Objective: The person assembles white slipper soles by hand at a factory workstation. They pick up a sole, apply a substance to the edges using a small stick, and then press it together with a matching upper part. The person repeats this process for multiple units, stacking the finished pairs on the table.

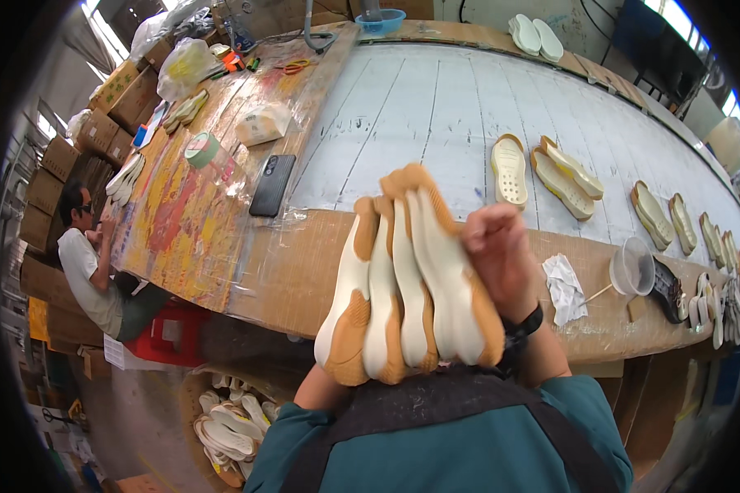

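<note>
A bundle of several cream shoe soles [415,283] with tan rubber patches stands on edge, side by side, raised in front of my chest. My left forearm [319,389] runs in behind and under this bundle and bears it; the left hand itself is hidden by the soles. Along the bundle's right edge is my right hand [501,255], its fingers bent and slightly blurred. Whether it pinches the outer sole or only touches it cannot be made out. A dark band circles the right wrist. Past the bundle, a single sole [510,171] lies on the white table surface.
More soles [567,177] lie in pairs along the table's right side. Nearby are a clear tub [632,267], a crumpled white cloth [564,287] and a dark shoe [668,292]. A phone [272,186] rests left. A box of soles [230,427] stands below; a person [99,263] sits far left.
</note>
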`<state>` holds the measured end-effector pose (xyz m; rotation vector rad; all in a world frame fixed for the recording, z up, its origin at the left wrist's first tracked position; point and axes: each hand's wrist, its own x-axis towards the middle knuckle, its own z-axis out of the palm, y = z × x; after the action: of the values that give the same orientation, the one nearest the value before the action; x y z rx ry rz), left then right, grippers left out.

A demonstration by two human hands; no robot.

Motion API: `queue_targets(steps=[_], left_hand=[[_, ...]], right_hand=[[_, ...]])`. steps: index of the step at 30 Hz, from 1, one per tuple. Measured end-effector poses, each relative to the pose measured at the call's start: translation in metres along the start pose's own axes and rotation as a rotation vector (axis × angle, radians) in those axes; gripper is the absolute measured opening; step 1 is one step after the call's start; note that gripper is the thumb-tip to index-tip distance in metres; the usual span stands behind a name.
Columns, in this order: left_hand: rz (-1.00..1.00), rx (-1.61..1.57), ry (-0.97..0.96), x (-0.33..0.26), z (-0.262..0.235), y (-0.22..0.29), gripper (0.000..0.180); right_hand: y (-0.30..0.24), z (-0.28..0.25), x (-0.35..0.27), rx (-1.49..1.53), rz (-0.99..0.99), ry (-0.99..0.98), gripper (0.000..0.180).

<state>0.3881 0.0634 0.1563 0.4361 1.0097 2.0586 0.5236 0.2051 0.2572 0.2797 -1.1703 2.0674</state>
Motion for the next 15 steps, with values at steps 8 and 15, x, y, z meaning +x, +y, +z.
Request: queue_targets(steps=[8,15], left_hand=[[-0.135,-0.041,0.054,0.0,-0.007,-0.024,0.037],[-0.163,-0.098,0.132,-0.007,-0.015,-0.027,0.037]], right_hand=[[0.015,-0.009,-0.013,-0.095,0.045,-0.007,0.035],[0.022,0.002,0.003,-0.012,0.131,-0.051,0.039]])
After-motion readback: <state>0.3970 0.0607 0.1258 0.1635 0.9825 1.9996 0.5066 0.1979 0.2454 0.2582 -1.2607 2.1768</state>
